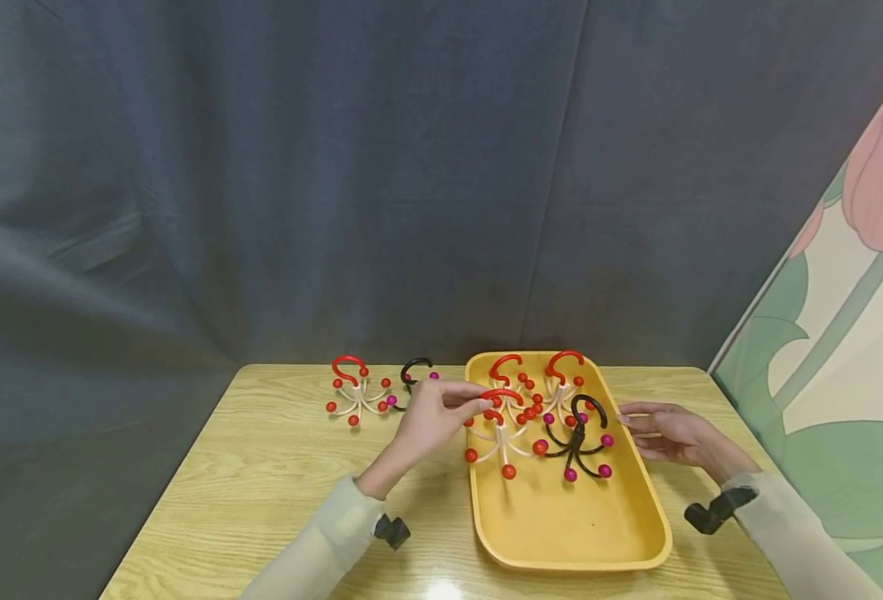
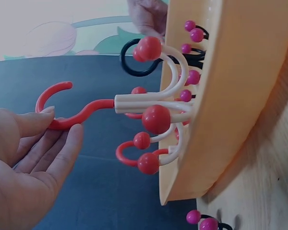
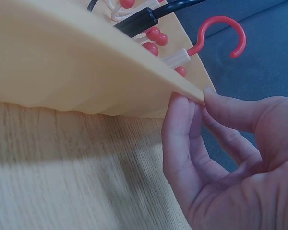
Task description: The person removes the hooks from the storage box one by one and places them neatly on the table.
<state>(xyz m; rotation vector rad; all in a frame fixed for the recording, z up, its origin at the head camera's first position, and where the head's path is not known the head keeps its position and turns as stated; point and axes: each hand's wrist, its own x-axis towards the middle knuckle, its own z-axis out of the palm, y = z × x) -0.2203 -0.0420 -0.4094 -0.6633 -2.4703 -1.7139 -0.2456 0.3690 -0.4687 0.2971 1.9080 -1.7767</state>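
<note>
Pinching with left hand (image 1: 428,422) the curl of one red hanger (image 2: 127,103), upright at ten o'clock of the tray (image 1: 569,529), and gripping with right hand (image 1: 670,435) the tray rim toward two o'clock. Cannot surely tell about the hanger's contact with the tray floor. Seeing two red ones (image 1: 561,388) within, toward twelve o'clock, a black hanger (image 1: 579,437) toward one, and a red-and-black pair (image 1: 357,391) on the table (image 1: 261,475), toward ten.
</note>
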